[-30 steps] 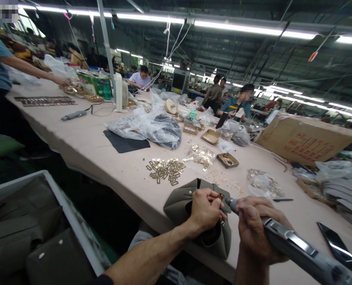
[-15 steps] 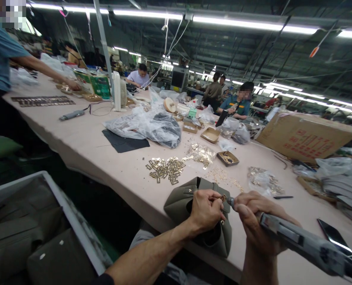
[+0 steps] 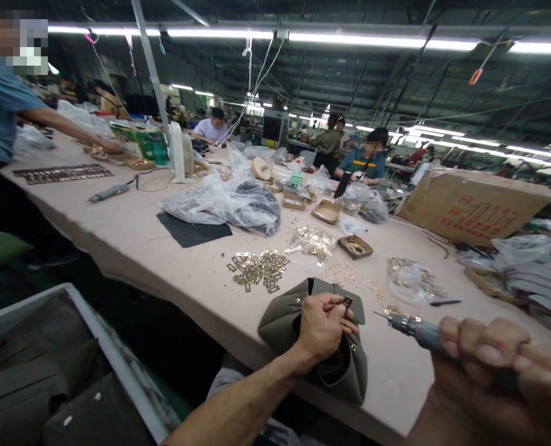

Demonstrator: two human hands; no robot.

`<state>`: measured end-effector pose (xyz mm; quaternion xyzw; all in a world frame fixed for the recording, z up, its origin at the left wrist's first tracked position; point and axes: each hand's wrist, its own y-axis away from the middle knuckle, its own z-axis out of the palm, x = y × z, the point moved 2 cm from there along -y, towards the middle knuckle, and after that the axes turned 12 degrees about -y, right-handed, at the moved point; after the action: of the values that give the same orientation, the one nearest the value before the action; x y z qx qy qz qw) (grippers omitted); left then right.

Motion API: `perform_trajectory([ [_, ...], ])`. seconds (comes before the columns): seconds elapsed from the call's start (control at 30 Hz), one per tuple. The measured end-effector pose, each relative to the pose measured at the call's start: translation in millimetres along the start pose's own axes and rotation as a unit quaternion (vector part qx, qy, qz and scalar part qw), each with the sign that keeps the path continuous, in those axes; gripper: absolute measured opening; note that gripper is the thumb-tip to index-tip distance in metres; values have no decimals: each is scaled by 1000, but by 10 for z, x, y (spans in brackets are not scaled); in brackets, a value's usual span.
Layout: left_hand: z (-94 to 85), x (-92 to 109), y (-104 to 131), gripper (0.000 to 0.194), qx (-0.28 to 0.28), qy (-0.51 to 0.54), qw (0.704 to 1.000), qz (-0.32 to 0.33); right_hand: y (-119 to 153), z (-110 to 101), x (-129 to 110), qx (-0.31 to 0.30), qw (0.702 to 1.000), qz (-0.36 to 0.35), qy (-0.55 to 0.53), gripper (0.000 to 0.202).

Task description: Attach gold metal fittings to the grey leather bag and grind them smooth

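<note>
My left hand (image 3: 320, 327) rests over an olive-grey handbag (image 3: 279, 319) at the table's front edge. Its thumb and fingers pinch a small rectangular metal plate (image 3: 347, 302). To the right, my right hand (image 3: 493, 359) is wrapped round an electric screwdriver (image 3: 421, 332), whose thin bit points left toward the bag without touching it. Beyond the bag lies a pile of similar metal plates (image 3: 259, 269). Small gold-coloured pieces (image 3: 372, 288) are scattered between the bag and a clear bag of metal parts (image 3: 414, 279).
A white bin (image 3: 96, 334) of olive-grey bags stands at the lower left. On the table are a plastic-wrapped bundle (image 3: 229, 201), a small tray (image 3: 356, 246), a fan (image 3: 176, 152) and a large carton (image 3: 473, 204). A person in blue (image 3: 0, 111) reaches over the table at left.
My right hand has drawn the screwdriver back to the right, off the metal plate, and its bit now shows. My left hand still pinches the plate, which is now more visible.
</note>
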<state>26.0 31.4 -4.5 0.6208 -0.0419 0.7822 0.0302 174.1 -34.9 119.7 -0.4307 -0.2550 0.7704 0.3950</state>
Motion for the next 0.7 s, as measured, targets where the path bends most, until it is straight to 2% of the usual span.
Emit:
perform_trajectory([
  [0.1,-9,-2,-11,28,-19,14,1000,2,8,-180,39,97,994,44,-38,45],
  [0.17,-13,-5,-17,29,-21,17,1000,0,25,-313,104,128,987,57,-81,49],
  [0.33,4,-26,-23,30,-13,6,1000,-6,17,-697,349,175,971,59,-154,35],
  [0.43,1,-27,19,31,-6,-12,1000,8,-20,-954,564,224,956,75,-174,27],
  [0.6,-68,57,186,22,-19,-121,990,68,-87,-1474,1086,351,916,117,-152,22],
  [0.7,-117,196,275,18,-24,-221,960,171,-118,-1752,1467,395,898,143,-133,21],
])
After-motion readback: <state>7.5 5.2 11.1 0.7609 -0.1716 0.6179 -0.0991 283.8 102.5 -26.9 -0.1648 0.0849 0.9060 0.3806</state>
